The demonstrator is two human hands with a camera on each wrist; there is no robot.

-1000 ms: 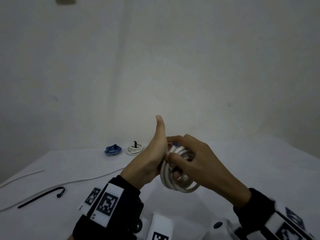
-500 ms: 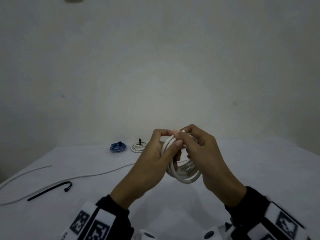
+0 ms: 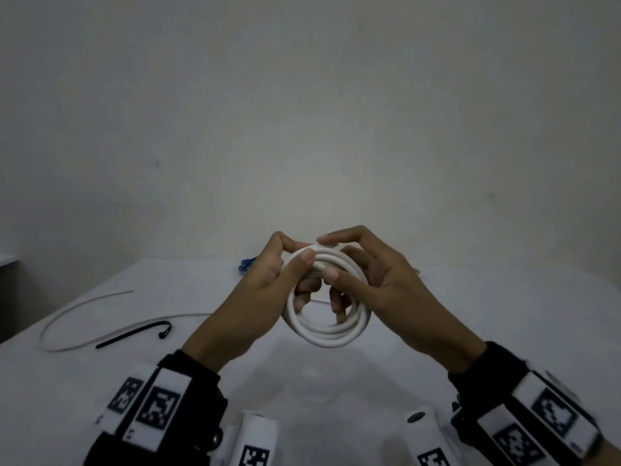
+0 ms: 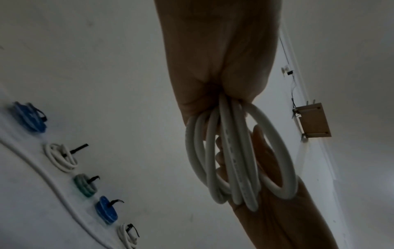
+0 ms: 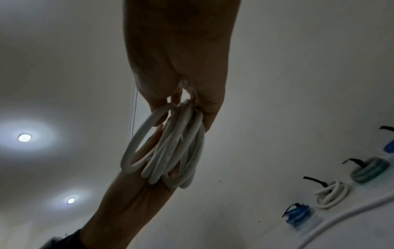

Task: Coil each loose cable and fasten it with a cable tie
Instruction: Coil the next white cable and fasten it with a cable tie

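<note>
White table (image 3: 504, 331): pale cloth-like surface across the lower head view, plain wall behind.
Loose cable (image 3: 84, 306): white, lying on the table at far left in an open curve, uncoiled.
Tie (image 3: 134, 332): black, hooked at one end, lying on the table just beside the loose cable, apart from both hands.
Left hand (image 3: 265, 290): raised above the table, thumb and forefinger curled over the top left of the coil, pinching the strands; lower fingers pass through the ring.
Coil (image 3: 331, 331): white cable wound in several loops, held upright in the air between both hands at centre, clear of the table; no tie seen on it. The wrist views show the loops fanned slightly apart at the bottom.
Right hand (image 3: 379, 280): fingertips curled onto the top right of the coil, thumb pressing a strand from the front, remaining fingers inside the ring; grip closed on the cable.
Finished coils (image 4: 61, 157): a row at the table's far edge, blue, white, green, blue, white in the left wrist view, each bound with a black tie. In the head view mostly hidden behind the hands.
Ceiling lights (image 5: 24, 137): two, lit, right wrist view.
</note>
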